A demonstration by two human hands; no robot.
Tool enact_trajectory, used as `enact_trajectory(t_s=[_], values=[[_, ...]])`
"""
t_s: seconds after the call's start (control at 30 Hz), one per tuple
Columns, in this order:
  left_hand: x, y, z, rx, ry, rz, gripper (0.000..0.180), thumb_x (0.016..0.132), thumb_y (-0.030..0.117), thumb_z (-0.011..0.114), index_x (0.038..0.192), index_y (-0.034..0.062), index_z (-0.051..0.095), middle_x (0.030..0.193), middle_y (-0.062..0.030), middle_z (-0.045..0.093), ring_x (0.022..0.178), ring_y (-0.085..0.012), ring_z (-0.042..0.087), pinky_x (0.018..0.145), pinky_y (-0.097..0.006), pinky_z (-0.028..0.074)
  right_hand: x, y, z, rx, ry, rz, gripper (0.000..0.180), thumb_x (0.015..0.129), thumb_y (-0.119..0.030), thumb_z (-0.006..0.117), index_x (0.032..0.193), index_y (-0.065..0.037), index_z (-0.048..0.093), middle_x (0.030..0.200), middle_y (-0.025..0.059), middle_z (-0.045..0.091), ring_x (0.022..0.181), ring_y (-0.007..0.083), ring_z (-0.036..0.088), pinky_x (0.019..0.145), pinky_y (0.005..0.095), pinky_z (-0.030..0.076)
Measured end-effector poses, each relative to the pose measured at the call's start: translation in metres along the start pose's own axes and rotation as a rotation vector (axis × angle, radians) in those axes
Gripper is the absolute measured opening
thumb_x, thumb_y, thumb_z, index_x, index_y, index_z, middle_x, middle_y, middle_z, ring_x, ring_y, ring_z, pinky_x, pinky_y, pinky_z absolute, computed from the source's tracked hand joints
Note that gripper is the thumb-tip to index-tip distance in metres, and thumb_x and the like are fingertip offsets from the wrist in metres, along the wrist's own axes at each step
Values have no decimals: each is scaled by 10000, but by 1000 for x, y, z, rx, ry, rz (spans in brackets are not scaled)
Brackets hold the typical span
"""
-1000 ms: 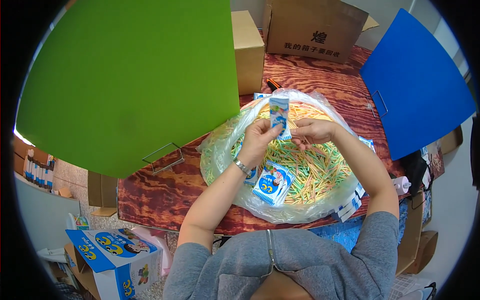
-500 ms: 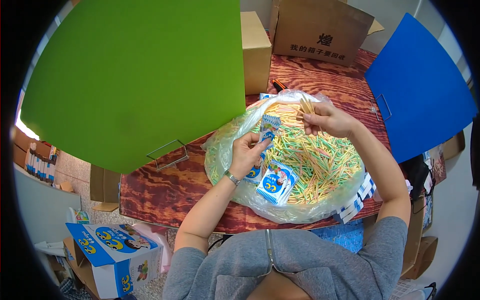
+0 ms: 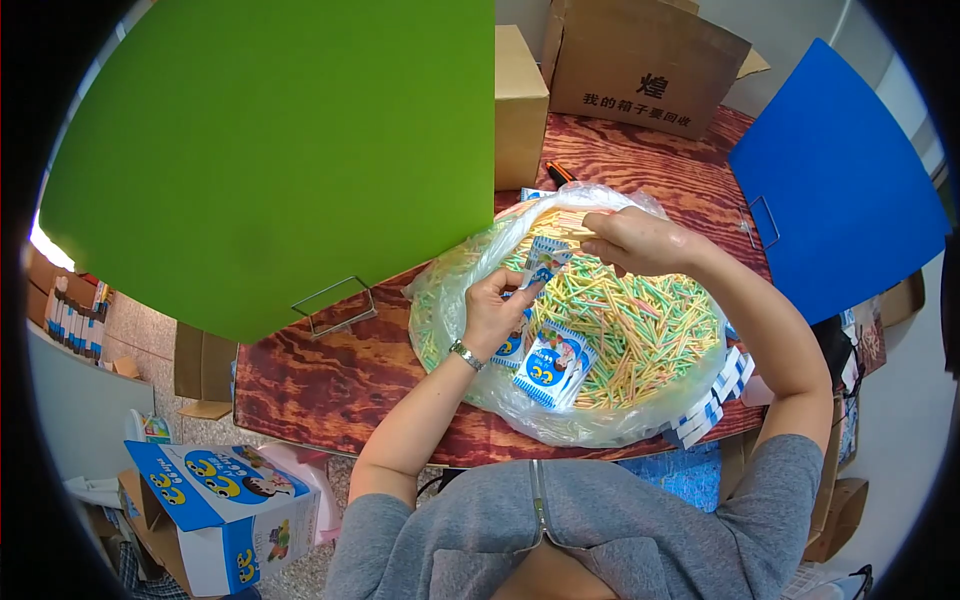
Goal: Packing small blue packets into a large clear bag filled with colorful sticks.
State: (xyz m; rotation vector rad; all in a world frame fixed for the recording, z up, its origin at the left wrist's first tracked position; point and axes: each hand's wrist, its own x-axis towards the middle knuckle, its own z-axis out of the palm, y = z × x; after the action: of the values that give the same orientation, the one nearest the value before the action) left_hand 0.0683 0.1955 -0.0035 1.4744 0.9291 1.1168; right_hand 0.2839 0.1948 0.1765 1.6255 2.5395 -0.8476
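Observation:
My left hand [image 3: 490, 315], with a metal watch at its wrist, pinches a small blue-and-white packet [image 3: 546, 258] upright. Just right of the packet's upper end, my right hand [image 3: 638, 240] is closed on a few thin pale sticks [image 3: 573, 234]; their tips point left, close to the packet's top. Whether they enter it I cannot tell. Beneath both hands lies a heap of thin pink, yellow and green sticks [image 3: 655, 330] in a big clear plastic bag [image 3: 585, 428]. Filled-looking packets [image 3: 555, 362] rest on the heap's near side, one partly under my left hand.
The bag sits on a red wood-grain table [image 3: 330, 385]. A large green panel [image 3: 270, 170] stands left, a blue panel [image 3: 840, 180] right. Cardboard boxes [image 3: 640, 70] and an orange-black cutter [image 3: 560, 173] are at the back. A printed blue-and-white carton [image 3: 225, 500] stands lower left.
My right hand has lowered and turned, bringing the sticks leftward to the packet's top. The packet in my left hand has tilted slightly to the right.

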Motion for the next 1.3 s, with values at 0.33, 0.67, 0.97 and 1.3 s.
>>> enact_trajectory(t_s=[0.33, 0.67, 0.97, 1.3], values=[[-6, 15, -4, 27, 77, 92, 133, 832, 110, 745, 859, -2, 677, 714, -38, 686, 529, -45, 584, 444, -225, 451, 7, -6, 0, -187, 74, -59, 267, 973, -245, 522, 949, 18, 557, 756, 188, 645, 673, 306, 675, 675, 455, 505], [-7, 17, -13, 321, 97, 343, 110, 778, 45, 737, 857, 6, 670, 791, -69, 705, 687, -129, 660, 623, -270, 518, 25, -28, -23, -313, -476, 122, 298, 986, -271, 481, 960, 14, 564, 761, 132, 679, 670, 202, 707, 614, 350, 550], [-10, 16, -11, 327, 94, 426, 113, 783, 33, 683, 893, 27, 661, 796, -92, 688, 630, -197, 666, 569, -304, 511, 39, -73, -26, -553, -492, 165, 425, 967, -324, 541, 823, 58, 658, 703, 129, 659, 676, 247, 695, 617, 395, 535], [-16, 11, -10, 40, 6, 83, 132, 851, 75, 706, 943, -10, 665, 774, -37, 684, 644, -70, 607, 584, -232, 487, 34, -59, -14, -473, 47, -300, 205, 885, -185, 613, 998, -15, 636, 787, 175, 658, 742, 352, 653, 676, 449, 511]])
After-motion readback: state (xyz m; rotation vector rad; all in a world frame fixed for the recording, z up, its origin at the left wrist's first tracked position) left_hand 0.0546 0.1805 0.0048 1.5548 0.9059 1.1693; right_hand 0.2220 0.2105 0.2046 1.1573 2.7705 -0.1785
